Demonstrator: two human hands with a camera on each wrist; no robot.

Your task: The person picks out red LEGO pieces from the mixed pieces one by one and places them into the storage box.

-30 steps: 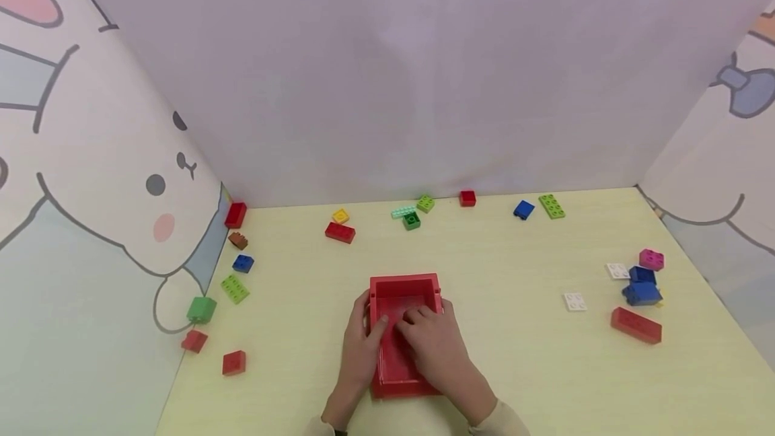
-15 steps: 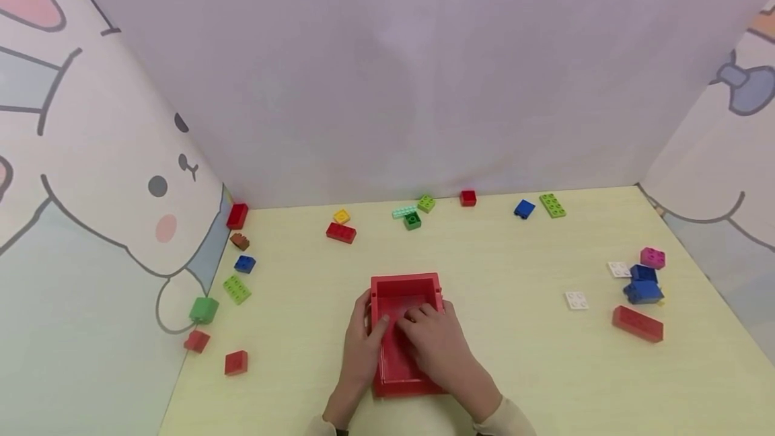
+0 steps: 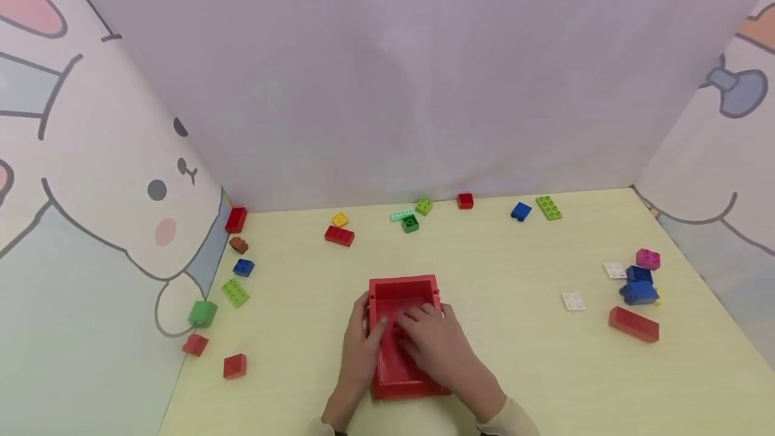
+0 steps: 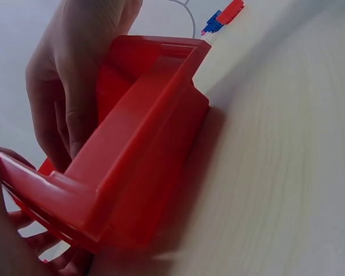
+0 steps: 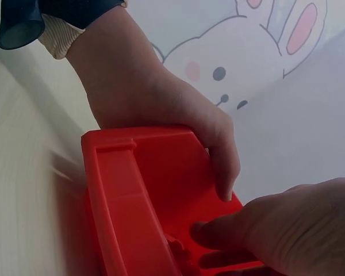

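Observation:
A deep red rectangular plastic box [image 3: 412,392] stands on the table in front of the person, its open side up. My left hand [image 3: 358,354] grips the box's left wall, thumb hooked over the rim and fingers along the outside. Over the right rim, my right hand [image 3: 440,348] reaches into the box with bent fingers. In the right wrist view a small red piece [image 5: 179,252] shows on the box floor beside the right fingertips; I cannot tell whether they pinch it. From the left, the front wall [image 4: 144,149] partly hides those fingers.
Toy bricks lie around the table's borders: a red brick [image 3: 340,235] and a dark green one [image 3: 410,223] at the back, a green one [image 3: 202,313] at left, a blue one [image 3: 639,292] and a long red one [image 3: 634,324] at right. Wall panels enclose the table.
The right fingers shift slightly inside the box. The left hand and box stay in place; the head view sways a little.

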